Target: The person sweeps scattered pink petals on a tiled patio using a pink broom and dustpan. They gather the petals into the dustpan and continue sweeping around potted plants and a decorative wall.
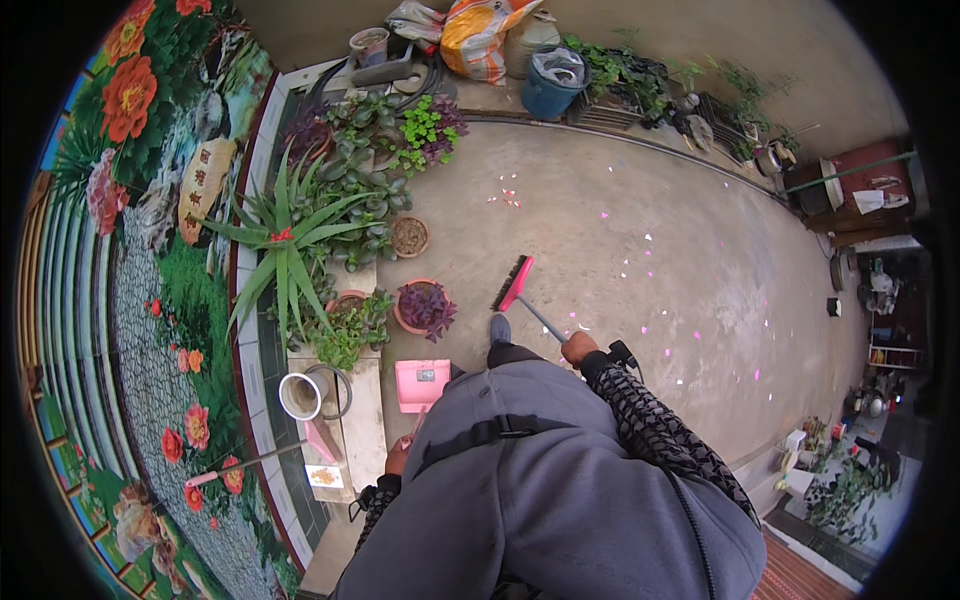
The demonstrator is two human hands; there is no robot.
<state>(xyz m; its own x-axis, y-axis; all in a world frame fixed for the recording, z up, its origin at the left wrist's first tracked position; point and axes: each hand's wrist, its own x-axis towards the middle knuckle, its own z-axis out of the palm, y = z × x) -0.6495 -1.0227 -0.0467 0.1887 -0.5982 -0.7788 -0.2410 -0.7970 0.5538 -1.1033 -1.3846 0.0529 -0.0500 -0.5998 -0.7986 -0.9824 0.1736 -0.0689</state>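
Note:
My right hand (580,348) is closed around the grey handle of a broom (515,283) with a pink head and dark bristles, which is beside my shoe. Low on the left, my left hand (397,455) grips the pink handle of a dustpan (422,385), partly hidden by my clothes. The pan holds a small greyish item or marking. White and pink paper scraps (511,199) lie scattered on the concrete floor (585,255), with more scraps (668,352) to the right.
Potted plants, among them an aloe (283,240) and a purple-leaved plant (424,306), line the left ledge. A white-rimmed bucket (303,396) stands near a second pink-handled tool (247,463). A blue bin (553,82) and an orange-and-white sack (480,37) stand along the far wall.

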